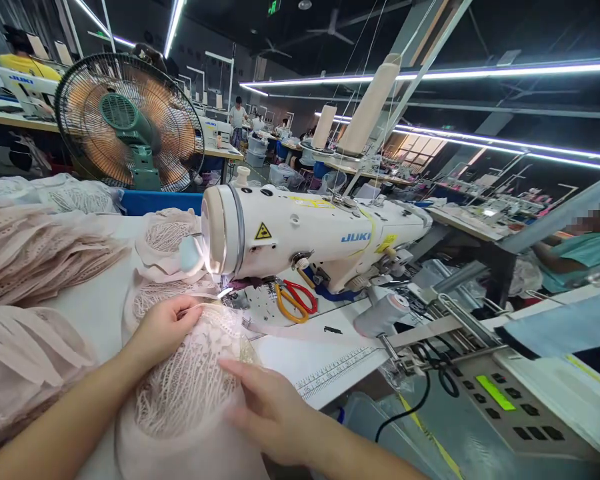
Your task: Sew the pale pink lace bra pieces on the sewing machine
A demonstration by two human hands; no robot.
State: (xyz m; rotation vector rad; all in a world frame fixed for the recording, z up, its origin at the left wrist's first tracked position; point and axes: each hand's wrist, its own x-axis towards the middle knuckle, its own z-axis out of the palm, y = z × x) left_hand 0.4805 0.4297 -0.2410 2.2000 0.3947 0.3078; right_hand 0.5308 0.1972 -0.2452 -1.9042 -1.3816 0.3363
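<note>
A pale pink lace garment piece (190, 380) lies under the head of a white JUKI sewing machine (280, 227), its edge running up to the lit needle area. My left hand (167, 327) pinches the top edge of the lace, thumb and fingers closed, just in front of the needle area. My right hand (275, 410) rests at the lace's right side with fingers stretched out and apart; part of it is blurred by motion. More joined lace pieces (163, 233) trail behind the machine head on the left. The needle itself cannot be made out.
Red and yellow-handled scissors (297, 300) lie on the machine bed. Stacked pink fabric pieces (40, 247) cover the left. A thread cone (383, 313), a ruler strip (335, 370) and a control panel (510, 400) are at right. A large fan (130, 123) stands behind; a person (580, 257) sits far right.
</note>
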